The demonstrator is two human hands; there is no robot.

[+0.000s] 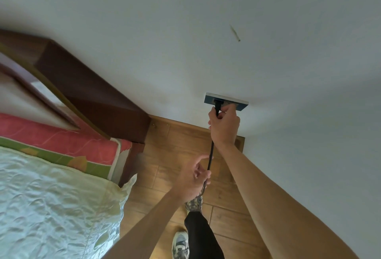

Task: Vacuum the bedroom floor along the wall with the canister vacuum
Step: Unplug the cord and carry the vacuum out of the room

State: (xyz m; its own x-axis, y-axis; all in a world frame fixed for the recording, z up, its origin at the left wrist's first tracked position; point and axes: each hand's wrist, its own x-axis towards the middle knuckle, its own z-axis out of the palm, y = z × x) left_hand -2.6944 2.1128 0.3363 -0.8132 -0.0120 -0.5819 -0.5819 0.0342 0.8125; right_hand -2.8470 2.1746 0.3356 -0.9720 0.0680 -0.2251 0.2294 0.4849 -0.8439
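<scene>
Pale blue-white wall (pixel 185 31) fills most of the view, with wood-plank floor (pixel 181 141) below it and a small brownish streak (pixel 235 33) up on the paint. Low on the wall sits a dark socket plate (pixel 237 104), and the black plug (pixel 216 105) is right at it, touching the plate. The right hand (pixel 224 126) has its fingers curled tight around the plug. From there the black cord (pixel 210 155) drops straight down into the left hand (pixel 191 180), whose fingers are loosely curled round it, thumb sticking up a bit. Below that hand the cord gets hard to follow. Off to the left there's a bed with a dark wooden headboard (pixel 88 89), a pink and green mattress (pixel 61 141) and a pale quilted cover (pixel 51 196). Patterned sneakers (pixel 181 244) stand on the planks.
</scene>
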